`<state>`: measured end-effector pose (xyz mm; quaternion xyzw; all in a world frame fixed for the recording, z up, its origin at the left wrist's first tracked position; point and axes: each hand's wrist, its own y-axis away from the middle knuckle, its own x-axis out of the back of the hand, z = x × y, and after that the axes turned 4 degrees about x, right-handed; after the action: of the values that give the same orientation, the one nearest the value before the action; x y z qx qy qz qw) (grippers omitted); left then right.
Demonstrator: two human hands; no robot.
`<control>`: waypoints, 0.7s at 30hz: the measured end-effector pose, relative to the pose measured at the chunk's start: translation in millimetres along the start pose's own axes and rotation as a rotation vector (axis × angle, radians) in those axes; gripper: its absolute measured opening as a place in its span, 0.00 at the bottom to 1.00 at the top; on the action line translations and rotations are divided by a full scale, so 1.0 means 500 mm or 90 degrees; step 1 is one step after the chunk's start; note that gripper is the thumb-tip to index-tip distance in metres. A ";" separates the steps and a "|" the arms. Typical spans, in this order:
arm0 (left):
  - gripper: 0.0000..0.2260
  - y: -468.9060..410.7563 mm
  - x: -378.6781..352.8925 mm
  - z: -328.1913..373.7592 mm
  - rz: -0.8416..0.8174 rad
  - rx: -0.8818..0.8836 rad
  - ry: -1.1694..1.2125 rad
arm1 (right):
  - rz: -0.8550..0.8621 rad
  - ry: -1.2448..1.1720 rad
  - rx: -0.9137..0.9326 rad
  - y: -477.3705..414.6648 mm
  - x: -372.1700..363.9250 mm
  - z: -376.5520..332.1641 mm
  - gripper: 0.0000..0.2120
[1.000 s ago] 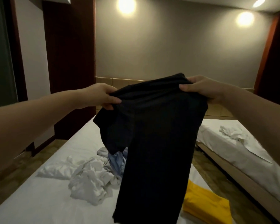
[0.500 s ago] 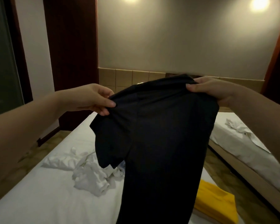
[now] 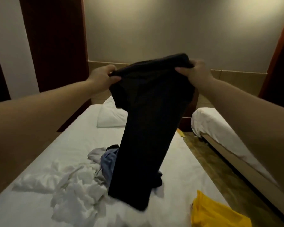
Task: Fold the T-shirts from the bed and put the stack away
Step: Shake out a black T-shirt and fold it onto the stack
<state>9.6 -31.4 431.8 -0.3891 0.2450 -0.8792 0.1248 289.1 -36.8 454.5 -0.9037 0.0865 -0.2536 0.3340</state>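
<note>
Head view: your left hand [image 3: 102,77] and right hand [image 3: 195,71] pinch the black T-shirt [image 3: 147,128] top corners, hem hanging over the bed [image 3: 72,138].

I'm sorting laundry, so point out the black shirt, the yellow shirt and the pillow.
black shirt [image 3: 147,128], head view, middle of the hanging cloth.
yellow shirt [image 3: 216,213], head view, centre of the crumpled cloth.
pillow [image 3: 110,117], head view, its bare white top.
</note>
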 end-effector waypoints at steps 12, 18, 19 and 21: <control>0.05 0.289 -0.005 -0.017 -0.004 -0.103 -0.130 | -0.068 0.091 0.102 0.314 0.050 -0.015 0.04; 0.08 0.689 -0.160 -0.161 -0.203 -0.070 -0.164 | -0.217 0.147 -0.064 0.716 0.015 0.099 0.10; 0.09 0.748 -0.184 -0.184 -0.239 -0.030 -0.159 | -0.235 0.155 -0.085 0.776 0.004 0.118 0.14; 0.10 0.843 -0.223 -0.211 -0.283 0.038 -0.140 | -0.272 0.141 -0.148 0.873 -0.011 0.154 0.13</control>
<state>17.5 -308.3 79.1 -0.5226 0.1121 -0.8445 -0.0346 329.7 -324.5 119.8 -0.9002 -0.0418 -0.4045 0.1555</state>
